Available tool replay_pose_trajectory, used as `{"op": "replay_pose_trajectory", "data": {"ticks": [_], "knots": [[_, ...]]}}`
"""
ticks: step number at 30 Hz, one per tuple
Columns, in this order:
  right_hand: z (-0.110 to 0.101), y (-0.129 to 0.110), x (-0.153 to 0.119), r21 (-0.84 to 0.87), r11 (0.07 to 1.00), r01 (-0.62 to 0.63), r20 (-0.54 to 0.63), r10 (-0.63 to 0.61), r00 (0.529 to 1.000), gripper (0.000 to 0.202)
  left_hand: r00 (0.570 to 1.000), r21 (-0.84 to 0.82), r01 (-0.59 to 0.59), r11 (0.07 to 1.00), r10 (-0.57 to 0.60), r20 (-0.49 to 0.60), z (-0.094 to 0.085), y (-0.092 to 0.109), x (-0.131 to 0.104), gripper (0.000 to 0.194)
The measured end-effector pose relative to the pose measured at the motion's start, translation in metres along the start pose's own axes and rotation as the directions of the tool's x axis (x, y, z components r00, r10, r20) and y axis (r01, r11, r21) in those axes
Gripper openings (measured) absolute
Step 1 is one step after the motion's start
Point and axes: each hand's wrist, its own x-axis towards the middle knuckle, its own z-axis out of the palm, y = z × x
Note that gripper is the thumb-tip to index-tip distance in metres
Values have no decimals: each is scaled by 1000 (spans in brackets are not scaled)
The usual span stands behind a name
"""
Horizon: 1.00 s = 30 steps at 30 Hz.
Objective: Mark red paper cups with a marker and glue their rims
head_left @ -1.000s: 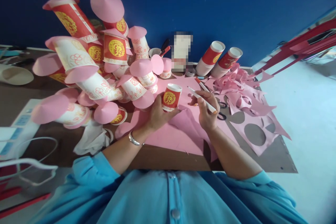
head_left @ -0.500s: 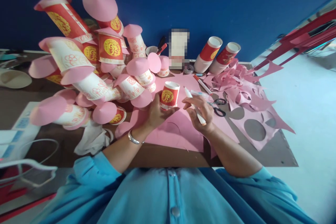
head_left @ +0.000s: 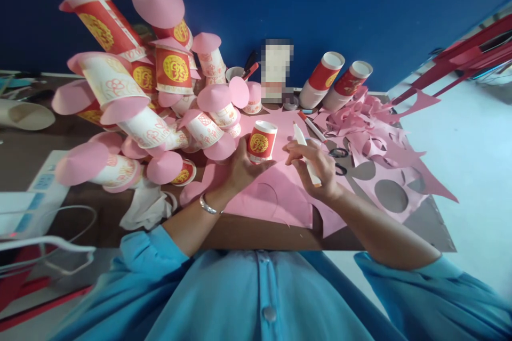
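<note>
My left hand (head_left: 241, 166) is closed around a red and white paper cup (head_left: 262, 142) with a round yellow emblem, upright with its rim at the top. In my right hand (head_left: 318, 162) I hold a white marker pen (head_left: 307, 153); it points up and away from me, apart from the cup. What looks like an orange tip shows at its upper end. Beneath both hands lies pink paper (head_left: 276, 197) with a faint curved line on it. Scissors (head_left: 339, 153) with black handles rest just right of my right hand, partly hidden by it.
To the left, paper cups with pink cone tops (head_left: 128, 128) are heaped high. Two stacks of cups (head_left: 322, 80) stand by the blue wall. Pink paper scraps (head_left: 360, 122) pile up at the right, near another marker (head_left: 312, 125). A white cloth (head_left: 146, 208) lies front left.
My right hand has shifted slightly right, away from the cup, with the marker turned more upright. The left hand still holds the cup. The whole view has shifted a little.
</note>
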Motion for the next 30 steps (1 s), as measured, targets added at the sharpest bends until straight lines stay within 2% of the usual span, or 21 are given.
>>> {"op": "replay_pose_trajectory", "data": {"ticks": [2,5,9,15,20,25,30], "knots": [[2,8,-2,-19,999,-40,35,41,999,43,999,46,-39,998,39,-8,-2,1,1,87],[15,22,-1,16,979,-202,46,201,979,51,1000,86,-20,996,22,-23,-2,3,1,95],[37,39,4,199,910,-363,34,364,931,72,999,35,34,999,-34,12,1,5,1,97],[53,49,5,428,686,-588,144,591,794,87,999,-84,-9,996,12,39,-2,8,-2,93],[49,56,5,605,522,-601,175,649,740,73,996,-161,-19,987,33,86,-5,4,-5,86],[42,61,10,755,373,-539,251,595,763,57,992,-259,-48,965,75,99,-4,0,-5,84],[39,61,11,785,306,-539,311,557,770,56,982,-322,-33,946,91,168,-6,4,-4,77]]}}
